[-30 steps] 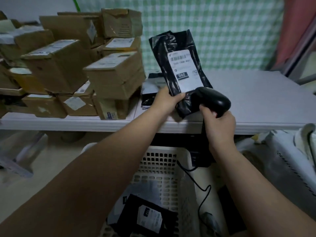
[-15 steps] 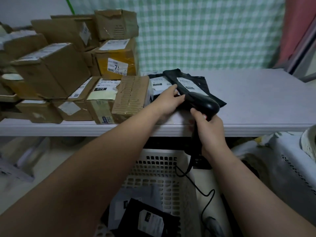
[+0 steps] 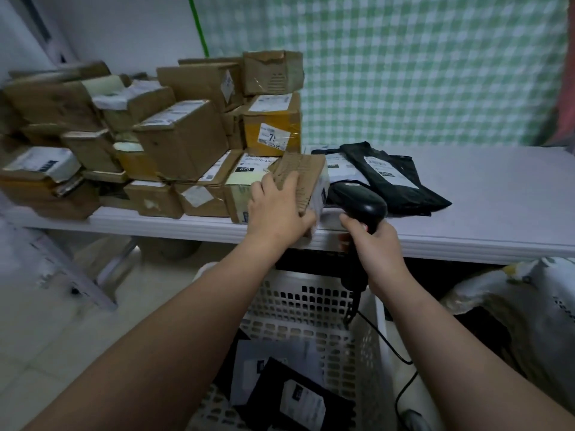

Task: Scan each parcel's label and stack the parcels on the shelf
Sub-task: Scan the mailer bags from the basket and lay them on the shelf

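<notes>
I see left hand (image 3: 277, 209) grasping a ribbed corrugated box (image 3: 306, 175), tilted at the shelf (image 3: 497, 197) front edge, against the taped carton stack (image 3: 186, 144). Right hand (image 3: 376, 247) wraps the glossy black scanner (image 3: 361, 202) grip. Crinkled black poly mailer (image 3: 389, 178) lies flat behind, label up. Box label possibly on its right face, blurred. Shelf pale and matte, green check curtain (image 3: 420, 73) behind.

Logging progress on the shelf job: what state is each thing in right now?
left hand: grips the cardboard box
cardboard box: tilted, at the front edge of the shelf
right hand: grips the scanner by its handle
scanner: held, head over the shelf edge
black mailer: lying flat on the shelf, label up
basket: under the shelf, parcels inside
</notes>
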A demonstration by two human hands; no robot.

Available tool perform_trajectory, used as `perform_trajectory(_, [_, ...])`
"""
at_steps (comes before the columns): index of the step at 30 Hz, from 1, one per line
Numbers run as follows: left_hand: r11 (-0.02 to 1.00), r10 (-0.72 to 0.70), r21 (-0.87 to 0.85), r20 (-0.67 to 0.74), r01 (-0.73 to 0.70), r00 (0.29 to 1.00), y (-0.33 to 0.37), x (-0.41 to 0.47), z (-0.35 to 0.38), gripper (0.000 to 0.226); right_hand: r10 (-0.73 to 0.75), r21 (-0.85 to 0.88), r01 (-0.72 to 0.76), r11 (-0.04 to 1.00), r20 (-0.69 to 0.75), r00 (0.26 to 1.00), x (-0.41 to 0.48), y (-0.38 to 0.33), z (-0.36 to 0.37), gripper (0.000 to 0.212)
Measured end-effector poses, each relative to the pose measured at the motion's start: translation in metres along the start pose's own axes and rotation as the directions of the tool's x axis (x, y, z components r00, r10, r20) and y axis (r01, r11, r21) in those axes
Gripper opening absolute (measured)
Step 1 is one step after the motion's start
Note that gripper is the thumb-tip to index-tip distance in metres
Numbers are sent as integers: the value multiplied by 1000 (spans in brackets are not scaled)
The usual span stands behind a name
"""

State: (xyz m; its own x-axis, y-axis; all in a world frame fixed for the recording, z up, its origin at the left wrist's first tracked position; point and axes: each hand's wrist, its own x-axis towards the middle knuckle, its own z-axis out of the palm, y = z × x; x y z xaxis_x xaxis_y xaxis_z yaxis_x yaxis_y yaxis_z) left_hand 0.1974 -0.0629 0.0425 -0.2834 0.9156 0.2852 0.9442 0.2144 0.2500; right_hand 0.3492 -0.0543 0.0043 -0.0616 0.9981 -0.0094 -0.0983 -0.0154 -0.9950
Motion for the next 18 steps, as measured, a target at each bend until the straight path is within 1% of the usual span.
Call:
perform_trajectory(2, [983,-14,-184,-63,2,998,1,-3,-6,69,-1,5,1,1000,18,1000,-2,-1,5,26])
perform_trajectory(4, [932,-51,-363,-151,-7,987,-5,-4,-16,58,-5,16,4,1000,27,1000,-2,-2,9,29])
perform_trajectory(7, [776,-164,-627,-300,-65,940,-22,-7,-35,40,3,31,-4,999,37,999,0,-4,13,29])
perform_trajectory(9, [669,-309,-741,-350,-60,884,-37,-6,-46,23,-12,28,11,1000,38,999,2,-5,17,24])
perform_trajectory(11, [562,-470,-827,-322,-2,822,-51,-1,-53,18,-22,28,20,999,51,998,3,-5,21,19])
perform_trajectory(12, [514,-543,-857,-287,43,789,-57,3,-54,21,-21,27,20,999,59,998,3,-3,24,18])
perform_trajectory(14, [431,-645,-884,-162,180,747,-67,12,-52,33,-20,14,19,1000,71,997,2,0,29,20])
perform_trajectory(16, [354,-685,-886,-29,298,728,-73,18,-48,44,-19,1,19,1000,93,995,1,1,33,25])
perform_trajectory(17, [342,-687,-883,-2,320,727,-74,19,-48,48,-21,-5,22,1000,106,994,0,2,35,28])
perform_trajectory(18, [358,-683,-877,-11,321,731,-75,19,-48,50,-21,-11,23,1000,116,993,0,2,37,29])
